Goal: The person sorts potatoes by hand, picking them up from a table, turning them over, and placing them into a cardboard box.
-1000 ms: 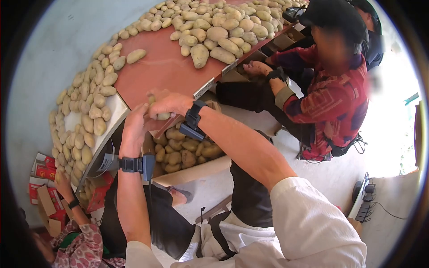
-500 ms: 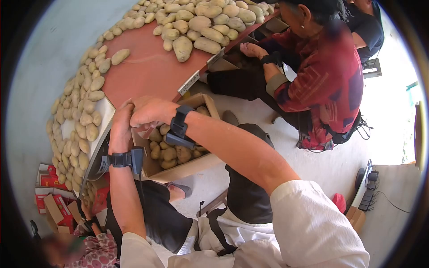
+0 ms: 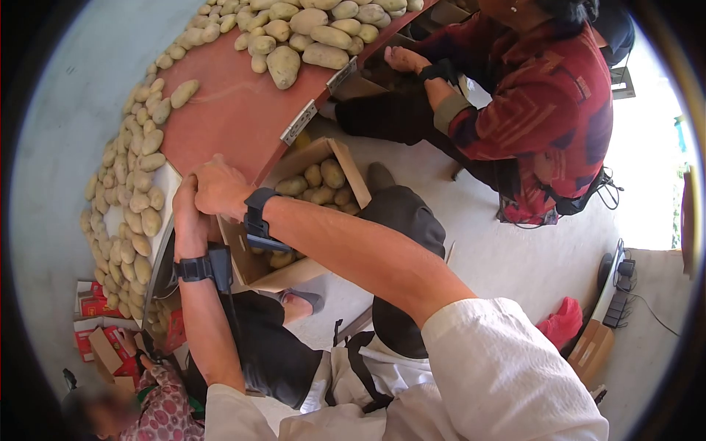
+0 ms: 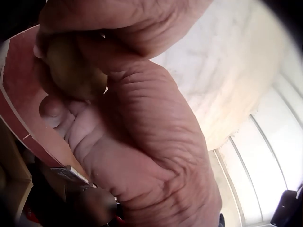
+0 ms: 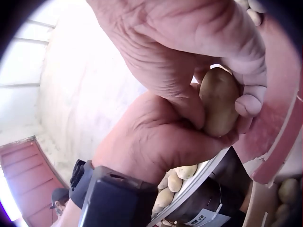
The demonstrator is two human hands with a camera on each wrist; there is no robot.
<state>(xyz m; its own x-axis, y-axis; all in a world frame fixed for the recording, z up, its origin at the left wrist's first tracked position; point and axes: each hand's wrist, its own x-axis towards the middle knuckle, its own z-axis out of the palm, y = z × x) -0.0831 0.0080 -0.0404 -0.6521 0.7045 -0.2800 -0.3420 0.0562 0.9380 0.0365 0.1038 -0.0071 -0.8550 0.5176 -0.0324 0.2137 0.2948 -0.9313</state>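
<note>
The left hand (image 5: pixel 142 137) and right hand (image 5: pixel 189 42) are gripping one potato (image 5: pixel 220 101)!
Bent fingers are wrapping its sides, near the red tabletop (image 3: pixel 220 117).

Could not see the potato (image 5: pixel 219 101) in the head view, hidden by the hands. Found a face (image 3: pixel 112 410) blurred below the left hand (image 3: pixel 189 202); lost part of the head of the person in red (image 3: pixel 544 103), right of the right hand (image 3: pixel 219 189), past the top edge.

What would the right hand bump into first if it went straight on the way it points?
Probably the left hand: it lies just ahead of the right hand, and the two meet around one potato. Exact depth is hard to tell.
</note>
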